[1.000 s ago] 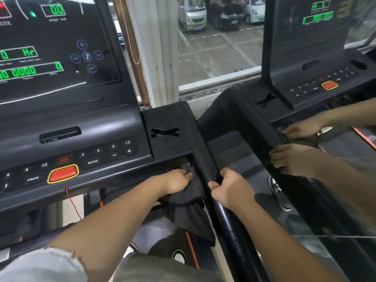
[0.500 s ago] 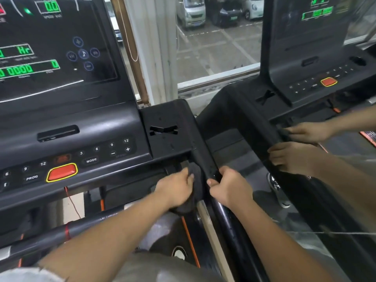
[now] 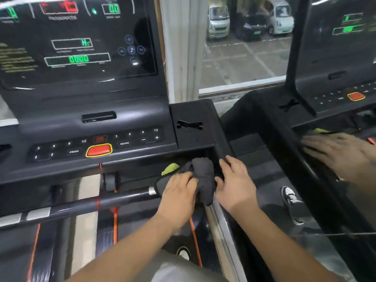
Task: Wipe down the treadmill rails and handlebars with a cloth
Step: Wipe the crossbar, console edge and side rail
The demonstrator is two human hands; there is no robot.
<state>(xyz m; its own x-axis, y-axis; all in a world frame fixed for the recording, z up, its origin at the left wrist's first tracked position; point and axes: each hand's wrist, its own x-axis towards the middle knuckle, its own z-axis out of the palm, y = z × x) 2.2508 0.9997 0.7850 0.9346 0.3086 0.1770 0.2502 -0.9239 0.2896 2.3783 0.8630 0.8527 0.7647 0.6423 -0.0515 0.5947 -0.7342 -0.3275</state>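
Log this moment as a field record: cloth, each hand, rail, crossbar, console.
cloth: dark grey with a yellow-green corner, bunched under the right end of the console
left hand: grips the cloth
right hand: rests on the right handrail, fingers relaxed, thumb beside the cloth
crossbar: dark bar running left from the cloth
console: green readouts lit; red stop button untouched

The left forearm (image 3: 130, 249) and right forearm (image 3: 284, 241) reach forward side by side, the left hand (image 3: 179, 193) palm-down with fingers curled into the dark cloth (image 3: 203, 176), the right hand (image 3: 237, 186) just beside it, palm-down, fingers loosely extended.
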